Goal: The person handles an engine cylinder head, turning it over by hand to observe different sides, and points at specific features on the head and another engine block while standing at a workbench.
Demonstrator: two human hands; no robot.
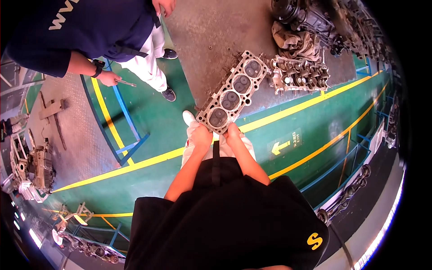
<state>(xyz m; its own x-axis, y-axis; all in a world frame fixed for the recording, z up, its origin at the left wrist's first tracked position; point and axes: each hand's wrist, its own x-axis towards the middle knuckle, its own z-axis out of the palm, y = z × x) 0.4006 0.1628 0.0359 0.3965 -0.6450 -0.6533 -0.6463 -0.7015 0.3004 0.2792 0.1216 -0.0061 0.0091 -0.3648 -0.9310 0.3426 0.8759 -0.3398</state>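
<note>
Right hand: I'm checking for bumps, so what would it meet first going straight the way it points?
The right hand would likely first meet the cylinder head, whose near end it touches; depth beyond is unclear.

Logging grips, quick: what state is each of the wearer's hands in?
Left hand: closed, holding the cylinder head at its near end.
Right hand: closed, holding that same end.

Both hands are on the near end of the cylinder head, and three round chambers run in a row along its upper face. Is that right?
Not quite: the head camera view shows four round chambers in a row along the upper face of the cylinder head, not three. The left hand and right hand are both on its near end.
</note>
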